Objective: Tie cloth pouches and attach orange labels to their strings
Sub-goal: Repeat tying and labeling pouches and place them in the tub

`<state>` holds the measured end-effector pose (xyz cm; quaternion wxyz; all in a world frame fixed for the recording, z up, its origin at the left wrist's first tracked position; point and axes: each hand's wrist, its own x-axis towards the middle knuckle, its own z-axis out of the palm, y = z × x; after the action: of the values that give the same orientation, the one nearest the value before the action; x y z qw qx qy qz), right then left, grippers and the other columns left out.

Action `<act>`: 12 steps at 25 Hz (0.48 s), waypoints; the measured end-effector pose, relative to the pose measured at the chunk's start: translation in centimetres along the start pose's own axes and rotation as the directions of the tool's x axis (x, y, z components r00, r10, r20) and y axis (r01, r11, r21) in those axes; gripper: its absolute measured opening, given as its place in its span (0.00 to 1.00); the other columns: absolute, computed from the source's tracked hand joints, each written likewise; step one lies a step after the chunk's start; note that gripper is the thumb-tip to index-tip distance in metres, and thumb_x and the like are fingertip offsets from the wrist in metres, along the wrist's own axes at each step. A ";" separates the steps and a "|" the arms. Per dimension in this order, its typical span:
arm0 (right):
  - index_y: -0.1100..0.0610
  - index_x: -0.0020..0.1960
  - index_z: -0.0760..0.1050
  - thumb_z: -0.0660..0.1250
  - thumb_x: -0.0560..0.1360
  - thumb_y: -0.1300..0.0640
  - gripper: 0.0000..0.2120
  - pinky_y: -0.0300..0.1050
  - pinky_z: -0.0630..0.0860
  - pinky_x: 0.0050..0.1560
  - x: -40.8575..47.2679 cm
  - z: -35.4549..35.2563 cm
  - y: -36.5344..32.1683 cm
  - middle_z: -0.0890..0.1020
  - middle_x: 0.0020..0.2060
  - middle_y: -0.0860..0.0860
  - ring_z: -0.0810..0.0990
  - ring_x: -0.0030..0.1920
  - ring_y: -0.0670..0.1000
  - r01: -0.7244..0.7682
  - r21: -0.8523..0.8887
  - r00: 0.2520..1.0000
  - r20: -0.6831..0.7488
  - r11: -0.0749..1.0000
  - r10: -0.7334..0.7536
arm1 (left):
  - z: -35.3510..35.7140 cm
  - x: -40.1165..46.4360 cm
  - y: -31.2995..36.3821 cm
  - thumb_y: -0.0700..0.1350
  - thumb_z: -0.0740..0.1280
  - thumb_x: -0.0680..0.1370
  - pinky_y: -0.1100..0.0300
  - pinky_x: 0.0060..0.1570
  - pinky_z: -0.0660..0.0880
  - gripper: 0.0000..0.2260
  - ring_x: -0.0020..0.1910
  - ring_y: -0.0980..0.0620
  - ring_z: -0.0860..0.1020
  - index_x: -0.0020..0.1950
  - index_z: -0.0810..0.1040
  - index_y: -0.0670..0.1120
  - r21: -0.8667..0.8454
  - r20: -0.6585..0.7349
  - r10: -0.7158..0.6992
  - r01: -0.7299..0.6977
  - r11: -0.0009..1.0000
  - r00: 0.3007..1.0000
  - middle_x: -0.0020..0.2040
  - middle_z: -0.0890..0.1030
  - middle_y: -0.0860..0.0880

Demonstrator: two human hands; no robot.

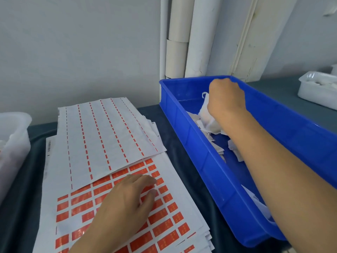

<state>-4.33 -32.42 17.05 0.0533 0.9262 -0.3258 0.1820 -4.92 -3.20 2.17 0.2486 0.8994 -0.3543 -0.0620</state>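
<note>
Pouches of white cloth are what I am working with, and one white pouch (207,114) sits in my right hand (225,99), inside the blue bin (295,125). I take that bin as my landmark. It is the largest thing on the dark cloth-covered table (182,143), a long plastic crate running from near me away toward the wall. Scraps of white cloth (235,150) lie loose on its floor, below my right forearm.

Just left of the bin lies a stack of label sheets (164,225), printed with rows of orange labels (162,227). On the far half of that stack rests a used backing sheet (102,136), mostly white with thin broken red lines where labels have been peeled away.

Far left of the bin, at the table edge, stands a translucent tub (12,136). Right of the bin, farther back, sits a white tray (317,90); I cannot make out its contents. Behind the bin, white rolls (182,33) lean upright against the wall.

My right hand's fingers are curled into a fist around the pouch's gathered top, with a bit of string (204,94) poking out on its left.

My left hand (127,199) rests on the orange labels, fingers bent with tips on the sheet. It looks to have nothing in its grasp, though the fingertips are blurred.
</note>
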 end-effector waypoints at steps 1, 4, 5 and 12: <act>0.60 0.37 0.67 0.64 0.78 0.69 0.14 0.45 0.61 0.31 -0.1 -1.4 -1.0 0.65 0.32 0.52 0.65 0.32 0.52 0.049 0.035 0.998 -0.047 0.998 -0.047 | -0.5 -0.2 0.1 0.63 0.62 0.82 0.67 0.61 0.75 0.09 0.56 0.68 0.74 0.62 0.72 0.71 -0.042 -0.001 -0.027 0.027 0.999 1.000 0.63 0.72 0.74; 0.57 0.33 0.62 0.65 0.75 0.70 0.17 0.44 0.55 0.28 -1.4 -4.1 -5.6 0.63 0.34 0.50 0.65 0.32 0.53 0.264 0.097 0.951 -0.193 0.960 -0.242 | -2.1 -0.5 -0.2 0.63 0.62 0.81 0.67 0.60 0.74 0.04 0.53 0.72 0.75 0.55 0.73 0.72 -0.194 -0.061 -0.161 0.146 0.970 0.985 0.56 0.73 0.78; 0.57 0.34 0.64 0.64 0.73 0.71 0.16 0.45 0.56 0.29 -2.3 -4.3 -7.5 0.63 0.35 0.50 0.67 0.33 0.54 0.335 0.147 0.929 -0.215 0.931 -0.301 | -2.8 -0.7 -0.6 0.65 0.60 0.80 0.69 0.58 0.74 0.07 0.53 0.73 0.75 0.57 0.73 0.73 -0.262 -0.107 -0.207 0.173 0.949 0.972 0.55 0.74 0.78; 0.47 0.48 0.83 0.69 0.80 0.56 0.06 0.33 0.74 0.35 -8.1 1.2 -17.2 0.82 0.42 0.39 0.79 0.39 0.34 0.388 0.744 0.699 0.147 0.544 -0.700 | -5.4 -2.2 -6.0 0.68 0.59 0.81 0.76 0.55 0.69 0.28 0.62 0.72 0.73 0.79 0.57 0.66 -0.538 -0.276 -0.344 0.152 0.829 0.897 0.69 0.68 0.72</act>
<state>0.88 -14.49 13.30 -0.2963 0.9511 0.0717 0.0497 -1.37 4.18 3.82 0.5246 0.8375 -0.1518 -0.0181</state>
